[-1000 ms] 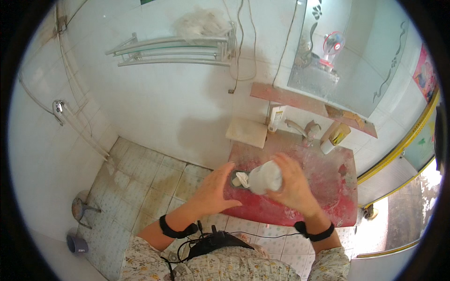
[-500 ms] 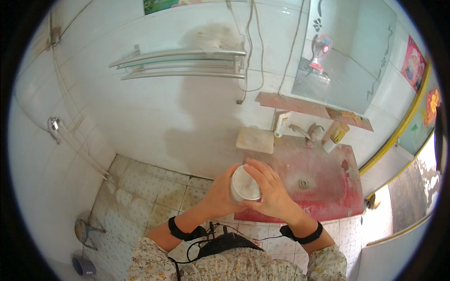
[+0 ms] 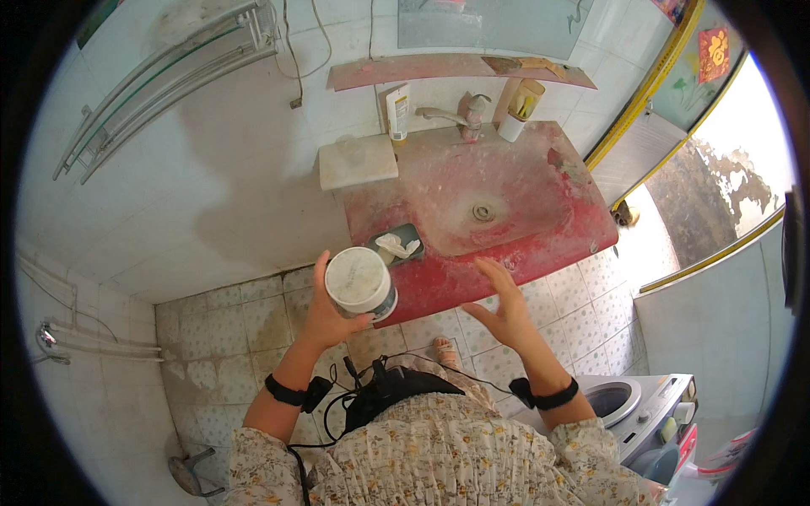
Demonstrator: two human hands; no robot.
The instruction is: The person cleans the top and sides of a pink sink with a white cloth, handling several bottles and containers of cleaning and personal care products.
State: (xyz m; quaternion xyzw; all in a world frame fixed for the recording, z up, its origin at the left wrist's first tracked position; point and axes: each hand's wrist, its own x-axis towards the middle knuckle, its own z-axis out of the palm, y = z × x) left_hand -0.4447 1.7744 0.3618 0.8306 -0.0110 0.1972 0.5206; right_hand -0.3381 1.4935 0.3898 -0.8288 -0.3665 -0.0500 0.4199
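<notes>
Container (image 3: 358,278), round and white-lidded, sits in the left grip (image 3: 318,320), its fingers and thumb closed around the side, at the near left corner of a worn red tabletop (image 3: 443,282). Well apart from it, the right grip (image 3: 509,312) is spread near the front edge, while a dark tray (image 3: 407,228) bears crumpled white pieces (image 3: 393,245) just beyond the container.

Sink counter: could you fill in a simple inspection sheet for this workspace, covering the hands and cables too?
Surface: red sink counter, worn and stained.
Things: white tub; dark dish holding crumpled white material.
Clutter: white tube, cup and pale slab toward the counter's back.
Hands: left hand grips the tub; right hand is open and empty.
Cables: black cables at the person's waist; cord on the wall.
Surroundings: tiled floor, mirror, washing machine.
</notes>
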